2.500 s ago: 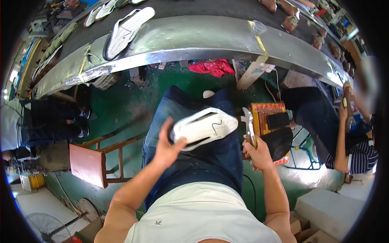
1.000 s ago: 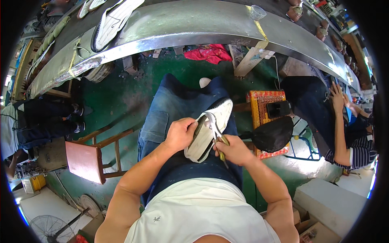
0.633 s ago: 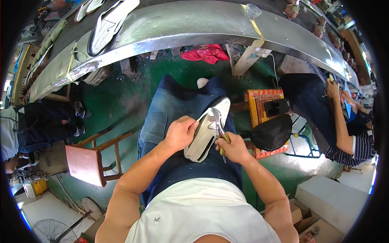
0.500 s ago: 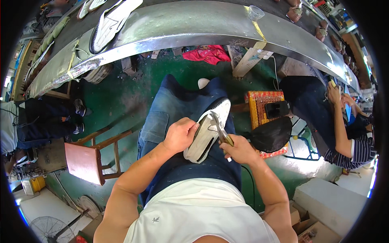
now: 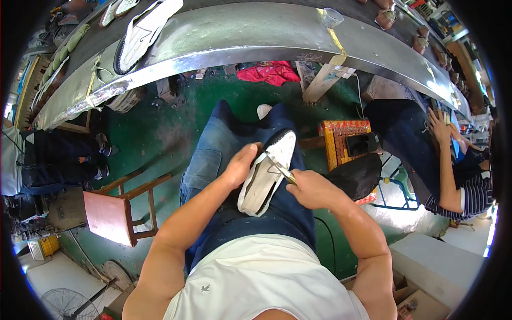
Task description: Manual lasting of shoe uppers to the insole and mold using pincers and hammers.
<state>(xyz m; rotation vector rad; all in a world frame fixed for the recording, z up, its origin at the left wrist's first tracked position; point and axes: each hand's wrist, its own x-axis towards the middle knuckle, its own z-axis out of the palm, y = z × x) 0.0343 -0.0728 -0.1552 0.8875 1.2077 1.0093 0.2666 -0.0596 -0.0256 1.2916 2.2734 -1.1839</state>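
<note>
A white shoe (image 5: 257, 190) with a dark edge round its toe rests across my jeans (image 5: 205, 154), toe pointing away and its opening facing up. My left hand (image 5: 244, 165) grips its left side near the front of the opening. In my right hand (image 5: 312, 190) are metal pliers (image 5: 279, 167), their handles wrapped by my fingers. The jaws lie at the front edge of the opening, close to my left fingertips. Whether they pinch any material I cannot make out.
A metal-edged bench (image 5: 229, 53) curves across the far side, bearing another white shoe (image 5: 141, 40) and a clear cup (image 5: 332, 18). A wooden stool (image 5: 109, 216) stands left. At right, a phone (image 5: 361, 144) lies on a beaded seat, beside a seated co-worker (image 5: 448, 176).
The pliers have swung flatter, with their jaws shifted left toward my left hand. My left hand has moved slightly up along the shoe, and the shoe's opening now faces up more.
</note>
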